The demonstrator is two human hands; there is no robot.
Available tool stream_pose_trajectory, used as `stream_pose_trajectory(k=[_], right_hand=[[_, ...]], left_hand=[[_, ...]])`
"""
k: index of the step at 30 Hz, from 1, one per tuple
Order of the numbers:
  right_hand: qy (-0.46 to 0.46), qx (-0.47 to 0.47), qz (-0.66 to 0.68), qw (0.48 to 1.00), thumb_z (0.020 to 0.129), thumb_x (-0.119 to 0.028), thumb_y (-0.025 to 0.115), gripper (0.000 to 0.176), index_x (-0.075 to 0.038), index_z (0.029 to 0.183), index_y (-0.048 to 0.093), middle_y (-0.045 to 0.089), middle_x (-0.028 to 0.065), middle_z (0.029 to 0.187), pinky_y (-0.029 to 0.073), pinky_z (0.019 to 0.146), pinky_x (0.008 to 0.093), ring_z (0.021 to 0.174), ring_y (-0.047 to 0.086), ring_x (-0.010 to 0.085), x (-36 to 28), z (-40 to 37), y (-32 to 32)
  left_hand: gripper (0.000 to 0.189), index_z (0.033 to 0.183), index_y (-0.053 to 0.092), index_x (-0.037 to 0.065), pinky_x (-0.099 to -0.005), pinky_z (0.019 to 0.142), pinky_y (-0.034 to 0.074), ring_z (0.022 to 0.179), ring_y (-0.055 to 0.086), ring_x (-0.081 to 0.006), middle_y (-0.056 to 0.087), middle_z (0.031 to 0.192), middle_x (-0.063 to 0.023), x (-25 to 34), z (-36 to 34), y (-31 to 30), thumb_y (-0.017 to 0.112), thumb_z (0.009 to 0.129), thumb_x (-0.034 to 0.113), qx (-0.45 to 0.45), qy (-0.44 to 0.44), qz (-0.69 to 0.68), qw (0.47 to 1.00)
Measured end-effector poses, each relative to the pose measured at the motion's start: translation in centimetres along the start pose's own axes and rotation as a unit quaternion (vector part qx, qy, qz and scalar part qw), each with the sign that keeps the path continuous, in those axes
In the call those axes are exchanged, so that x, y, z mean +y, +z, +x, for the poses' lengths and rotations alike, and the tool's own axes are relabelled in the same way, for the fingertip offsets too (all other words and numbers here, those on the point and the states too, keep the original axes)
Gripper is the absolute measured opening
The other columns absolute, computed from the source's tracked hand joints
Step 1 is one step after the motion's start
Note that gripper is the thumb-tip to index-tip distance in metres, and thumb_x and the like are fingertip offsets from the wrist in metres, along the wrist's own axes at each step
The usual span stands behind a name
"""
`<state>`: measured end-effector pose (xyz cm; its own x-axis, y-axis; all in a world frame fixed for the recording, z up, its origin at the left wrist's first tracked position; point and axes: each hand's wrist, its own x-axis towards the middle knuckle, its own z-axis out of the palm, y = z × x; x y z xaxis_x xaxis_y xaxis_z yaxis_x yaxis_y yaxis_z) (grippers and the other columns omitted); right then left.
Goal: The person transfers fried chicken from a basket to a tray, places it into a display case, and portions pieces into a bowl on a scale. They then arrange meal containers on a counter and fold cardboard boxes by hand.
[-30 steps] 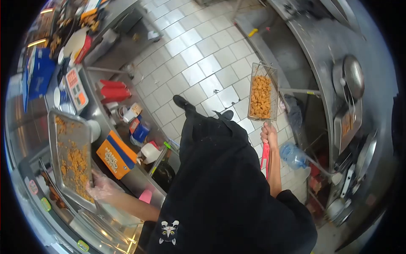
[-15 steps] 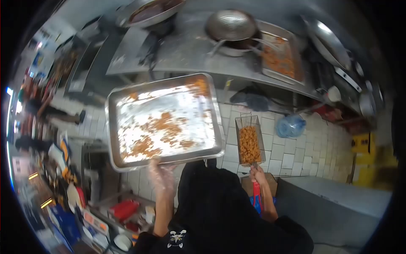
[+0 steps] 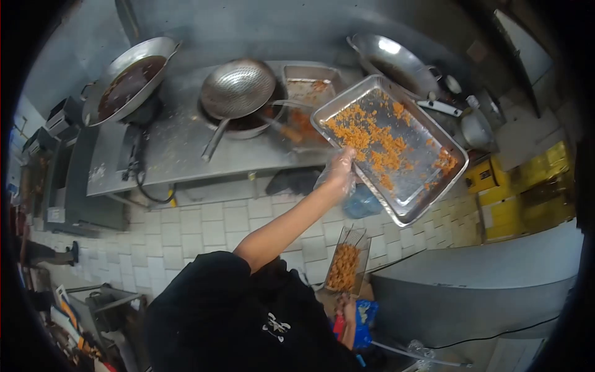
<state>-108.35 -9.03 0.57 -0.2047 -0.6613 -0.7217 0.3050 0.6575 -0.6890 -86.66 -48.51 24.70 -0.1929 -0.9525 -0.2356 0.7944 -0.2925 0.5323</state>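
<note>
My left hand, in a clear plastic glove, grips the near edge of a shallow metal tray. The tray is tilted, with orange-brown crumbs scattered over its bottom. Low in the view, my right hand is closed around the red handle of a wire fryer basket. Small golden-brown fried pieces lie inside the basket, which hangs above the tiled floor. Behind the held tray, a second metal tray with orange crumbs rests on the counter, partly covered.
On the steel counter a perforated strainer sits over a pan. A wok of dark liquid stands left, another wok right. Yellow boxes and a grey metal surface are at right.
My left arm has swung the tray up and to the right, toward the counter's right end. The view has turned as well. My right hand keeps hold of the basket.
</note>
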Motion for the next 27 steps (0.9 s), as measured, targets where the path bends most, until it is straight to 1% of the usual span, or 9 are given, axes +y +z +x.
stream_pose_trajectory(k=[5, 8, 11, 16, 19, 22, 23, 25, 27], right_hand=[[0.02, 0.089, 0.148, 0.985, 0.1, -0.022, 0.054, 0.015, -0.011, 0.091, 0.05, 0.045, 0.0019, 0.063, 0.028, 0.033, 0.0253, 0.043, 0.039, 0.0122, -4.1, -3.1, 1.9], [0.034, 0.115, 0.214, 0.969, 0.1, -0.02, 0.054, 0.012, -0.011, 0.095, 0.05, 0.043, 0.0009, 0.064, 0.028, 0.035, 0.0232, 0.044, 0.037, 0.0111, -6.4, -4.1, 3.3], [0.042, 0.148, 0.224, 0.962, 0.101, -0.02, 0.054, 0.012, -0.011, 0.095, 0.05, 0.043, -0.0001, 0.066, 0.027, 0.035, 0.0224, 0.046, 0.038, 0.0104, -7.8, -3.9, 4.4], [0.058, 0.16, 0.248, 0.954, 0.1, -0.021, 0.055, 0.012, -0.012, 0.093, 0.051, 0.042, -0.0023, 0.066, 0.025, 0.033, 0.023, 0.045, 0.036, 0.0077, -10.2, -3.7, 4.6], [0.052, 0.187, 0.257, 0.947, 0.099, -0.023, 0.057, 0.014, -0.012, 0.091, 0.052, 0.039, -0.0039, 0.064, 0.022, 0.032, 0.0227, 0.042, 0.031, 0.0059, -12.3, -3.0, 5.9], [0.054, 0.155, 0.262, 0.951, 0.099, -0.023, 0.056, 0.014, -0.013, 0.091, 0.052, 0.04, -0.0036, 0.065, 0.022, 0.032, 0.0224, 0.042, 0.032, 0.0057, -13.9, -2.0, 6.5], [0.049, 0.14, 0.255, 0.955, 0.1, -0.023, 0.054, 0.014, -0.013, 0.091, 0.052, 0.04, -0.0039, 0.064, 0.023, 0.032, 0.0219, 0.043, 0.033, 0.0055, -14.0, -1.6, 6.4], [0.058, 0.15, 0.239, 0.958, 0.101, -0.023, 0.054, 0.014, -0.014, 0.091, 0.052, 0.04, -0.0044, 0.064, 0.024, 0.032, 0.0215, 0.043, 0.034, 0.0054, -14.7, -1.2, 6.9], [0.061, 0.148, 0.218, 0.963, 0.101, -0.024, 0.053, 0.014, -0.014, 0.091, 0.052, 0.041, -0.0052, 0.064, 0.025, 0.032, 0.0205, 0.043, 0.034, 0.0049, -16.1, -0.3, 7.3]], left_hand=[[0.026, 0.11, 0.055, 0.002, -0.0455, 0.078, 0.061, 0.087, 0.068, -0.0282, 0.064, 0.105, -0.0141, -1.1, 12.5, 0.3, 0.05, 0.088, 0.014, -0.041, -0.06, -0.125, 0.99], [0.031, 0.112, 0.053, -0.002, -0.0394, 0.085, 0.06, 0.097, 0.067, -0.0285, 0.062, 0.111, -0.0184, -5.2, 21.2, -4.7, 0.049, 0.082, 0.007, -0.098, -0.156, -0.242, 0.953], [0.027, 0.107, 0.051, -0.008, -0.0353, 0.081, 0.062, 0.085, 0.069, -0.0275, 0.063, 0.103, -0.0208, -4.3, 20.8, -5.0, 0.049, 0.083, 0.003, -0.101, -0.194, -0.399, 0.89], [0.016, 0.098, 0.057, 0.002, -0.0365, 0.067, 0.061, 0.073, 0.067, -0.0255, 0.065, 0.08, -0.0103, -6.5, 24.1, -8.9, 0.053, 0.086, 0.011, -0.055, -0.214, -0.425, 0.878], [0.02, 0.103, 0.057, 0.001, -0.0407, 0.07, 0.061, 0.077, 0.07, -0.0277, 0.066, 0.083, -0.0108, -5.9, 24.3, -8.7, 0.052, 0.085, 0.009, -0.022, -0.193, -0.431, 0.881], [0.023, 0.105, 0.057, -0.001, -0.0355, 0.067, 0.062, 0.077, 0.071, -0.0271, 0.067, 0.086, -0.0132, -3.4, 22.7, -5.3, 0.051, 0.085, 0.006, 0.032, -0.1, -0.349, 0.931], [0.017, 0.099, 0.054, -0.002, -0.0471, 0.08, 0.06, 0.082, 0.066, -0.0313, 0.062, 0.091, -0.0157, -2.7, 22.6, -5.8, 0.055, 0.083, 0.004, 0.014, -0.184, -0.368, 0.911], [0.018, 0.101, 0.056, -0.002, -0.0461, 0.079, 0.06, 0.084, 0.067, -0.0314, 0.063, 0.094, -0.0165, -4.9, 23.3, -7.3, 0.055, 0.084, 0.005, -0.005, -0.171, -0.369, 0.914], [0.018, 0.101, 0.06, -0.002, -0.0435, 0.076, 0.061, 0.087, 0.069, -0.03, 0.066, 0.098, -0.0192, -6.2, 23.8, -6.9, 0.055, 0.087, 0.007, 0.085, -0.177, -0.499, 0.844]])
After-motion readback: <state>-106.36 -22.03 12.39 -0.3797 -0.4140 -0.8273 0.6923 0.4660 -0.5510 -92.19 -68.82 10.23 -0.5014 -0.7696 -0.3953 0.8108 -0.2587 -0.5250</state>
